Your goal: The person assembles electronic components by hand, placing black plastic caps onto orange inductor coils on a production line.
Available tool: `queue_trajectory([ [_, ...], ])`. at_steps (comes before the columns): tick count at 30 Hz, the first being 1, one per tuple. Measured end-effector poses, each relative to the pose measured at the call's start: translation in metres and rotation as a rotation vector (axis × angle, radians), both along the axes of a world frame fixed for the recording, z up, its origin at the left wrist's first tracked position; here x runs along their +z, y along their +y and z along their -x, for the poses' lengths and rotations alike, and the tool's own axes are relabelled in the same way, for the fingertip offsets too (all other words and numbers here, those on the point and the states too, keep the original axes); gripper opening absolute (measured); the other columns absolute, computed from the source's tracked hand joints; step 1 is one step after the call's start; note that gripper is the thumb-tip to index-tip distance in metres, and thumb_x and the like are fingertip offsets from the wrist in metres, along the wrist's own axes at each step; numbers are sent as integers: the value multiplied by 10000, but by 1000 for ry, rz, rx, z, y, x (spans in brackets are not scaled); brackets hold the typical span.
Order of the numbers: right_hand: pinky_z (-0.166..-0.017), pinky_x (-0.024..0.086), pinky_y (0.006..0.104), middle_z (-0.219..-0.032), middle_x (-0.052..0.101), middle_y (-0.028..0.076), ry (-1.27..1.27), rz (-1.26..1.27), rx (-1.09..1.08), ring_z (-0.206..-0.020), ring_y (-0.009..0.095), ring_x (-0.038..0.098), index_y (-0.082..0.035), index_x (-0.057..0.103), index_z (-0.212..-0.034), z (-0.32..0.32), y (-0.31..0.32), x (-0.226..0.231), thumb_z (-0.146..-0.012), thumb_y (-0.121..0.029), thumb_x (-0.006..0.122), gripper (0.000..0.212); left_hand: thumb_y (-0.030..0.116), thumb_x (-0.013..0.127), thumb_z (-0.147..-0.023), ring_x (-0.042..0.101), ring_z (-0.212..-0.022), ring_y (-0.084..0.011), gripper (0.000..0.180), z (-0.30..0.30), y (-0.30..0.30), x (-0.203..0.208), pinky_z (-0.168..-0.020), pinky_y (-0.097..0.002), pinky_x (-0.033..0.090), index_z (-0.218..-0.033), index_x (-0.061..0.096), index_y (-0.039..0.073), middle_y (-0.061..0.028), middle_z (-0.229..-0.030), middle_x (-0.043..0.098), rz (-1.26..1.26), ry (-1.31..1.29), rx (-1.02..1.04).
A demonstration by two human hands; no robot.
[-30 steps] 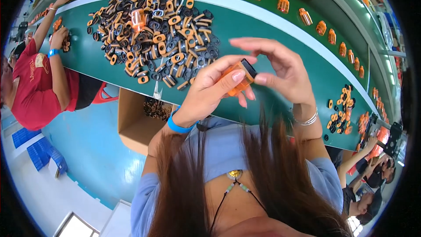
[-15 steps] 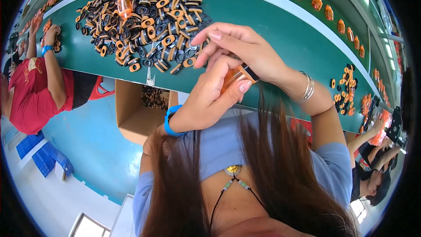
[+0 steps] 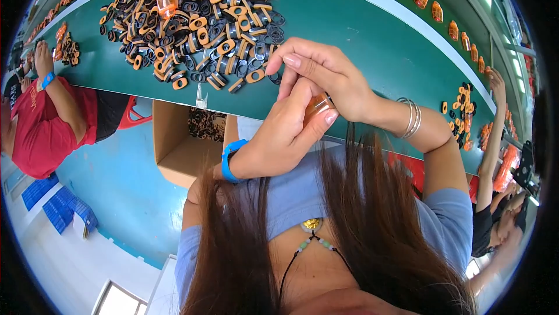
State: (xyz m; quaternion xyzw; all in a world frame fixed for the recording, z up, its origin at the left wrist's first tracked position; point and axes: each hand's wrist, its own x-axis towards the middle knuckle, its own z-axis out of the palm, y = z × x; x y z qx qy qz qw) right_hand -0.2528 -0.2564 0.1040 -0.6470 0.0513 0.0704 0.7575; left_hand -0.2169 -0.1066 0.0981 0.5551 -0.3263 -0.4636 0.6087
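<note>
My left hand [image 3: 285, 127], with a blue band at the wrist, is closed round a clear orange plastic housing [image 3: 318, 106]. Only a short stretch of the housing shows between thumb and fingers. Against its upper end rests the palm of my right hand [image 3: 329, 73], which wears silver bangles. The right fingers are stretched forward, a little bent, over the left hand's fingers; they do not wrap the housing. That covered end is hidden. Beyond my hands, to the left, lies a large heap of black and orange oval rings [image 3: 204, 29], with another orange housing [image 3: 166, 3] on top.
The green bench [image 3: 372, 35] carries a smaller ring pile [image 3: 462, 108] at the right. Orange housings [image 3: 437, 14] stand in a row along the far belt. An open cardboard box [image 3: 174, 152] sits below the bench edge. Co-workers are at left, in a red shirt [image 3: 46, 122], and at right.
Both hands have shifted slightly right, and the right palm now covers the housing's end, where a black part showed before. At the right, a co-worker's arm has reached up toward the belt.
</note>
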Motion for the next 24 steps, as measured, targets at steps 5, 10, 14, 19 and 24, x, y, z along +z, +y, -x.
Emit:
queue_trajectory([
  [5,-668,462,220,-807,629,92,-4,3,62,-721,104,572,-10,563,-1097,-8,-9,8,-1003,-311,406,352,146,454,-990,461,-658,-94,217,-4,-6,-2,-583,-223,387,-1144,401,3,-79,-865,498,83,121,-20],
  [10,-874,418,291,-1107,594,128,-152,-101,-300,-957,148,534,4,480,-1238,-20,-25,10,-999,-349,375,439,204,438,-983,570,-1059,-233,329,-15,-16,-10,-871,-347,471,-1231,421,-12,-228,-1279,485,306,503,137],
  [14,-885,426,290,-1085,564,74,-294,107,-400,-1020,136,524,1,459,-1250,0,-22,-8,-970,-231,495,366,202,445,-987,395,-1262,-171,319,-31,-29,-21,-1055,-337,311,-1245,476,17,-103,-1440,284,414,252,347],
  [19,-861,455,256,-1064,579,66,-287,93,-355,-999,138,563,10,485,-1232,-18,-27,-6,-916,-129,594,362,177,430,-976,288,-1373,-224,437,-36,-47,-30,-1120,-372,235,-1378,362,19,-111,-1509,230,398,306,464],
  [24,-770,507,256,-1007,670,75,-344,461,-526,-874,113,629,23,596,-1124,-96,-104,-29,-949,-155,547,254,112,519,-937,223,-1401,-224,593,-65,-37,-37,-1131,-370,187,-1454,242,23,-127,-1504,241,248,14,572],
])
